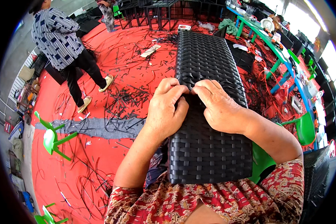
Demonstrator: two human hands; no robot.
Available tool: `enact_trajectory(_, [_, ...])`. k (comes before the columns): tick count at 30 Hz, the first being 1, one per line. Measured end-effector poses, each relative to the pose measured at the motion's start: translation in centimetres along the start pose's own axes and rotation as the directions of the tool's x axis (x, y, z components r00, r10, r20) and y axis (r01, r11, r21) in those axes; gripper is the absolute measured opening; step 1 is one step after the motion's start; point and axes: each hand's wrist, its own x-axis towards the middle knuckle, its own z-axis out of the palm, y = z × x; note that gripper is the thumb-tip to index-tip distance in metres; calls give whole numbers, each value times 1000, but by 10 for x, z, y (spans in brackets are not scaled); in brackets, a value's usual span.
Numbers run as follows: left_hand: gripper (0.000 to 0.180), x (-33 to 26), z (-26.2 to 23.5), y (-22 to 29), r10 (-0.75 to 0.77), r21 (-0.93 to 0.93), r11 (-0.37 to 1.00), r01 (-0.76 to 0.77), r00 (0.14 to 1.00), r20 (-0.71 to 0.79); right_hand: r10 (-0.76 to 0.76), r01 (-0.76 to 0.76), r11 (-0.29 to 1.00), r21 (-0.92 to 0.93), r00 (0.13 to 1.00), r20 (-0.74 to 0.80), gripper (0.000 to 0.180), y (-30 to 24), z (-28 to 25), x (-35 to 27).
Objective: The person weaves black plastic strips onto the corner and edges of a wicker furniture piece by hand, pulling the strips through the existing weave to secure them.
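A long black woven panel (209, 56), made of flat plastic strips, stretches away from my chest. Both my hands meet over its left edge, about midway along. My left hand (168, 106) is closed, thumb and fingers pinched at a strip by that edge. Close beside it, my right hand (220, 106) pinches at the same place with fingers curled. A small dark gap in the weave shows between the fingertips. The exact strip ends in my fingers are mostly hidden. Nearer to me the weave (209, 156) lies flat and looser, with spaced crossings.
Strip offcuts (128, 102) litter the red floor covering (97, 149). A green stool (50, 140) lies tipped at left. Another person (59, 41) in a patterned shirt walks at upper left. Green-and-blue benches (267, 43) run along the right, with a green chair (305, 128). Black metal frames (160, 15) stand behind.
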Motion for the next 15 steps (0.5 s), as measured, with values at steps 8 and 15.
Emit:
enact_trajectory(8, [27, -28, -11, 17, 17, -19, 1000, -18, 999, -49, -85, 84, 996, -8, 996, -32, 47, -22, 3, -15])
enact_trajectory(15, [30, -41, -17, 18, 72, 41, 997, -69, 994, -87, -122, 122, 992, -9, 990, -67, 48, -29, 10, -15])
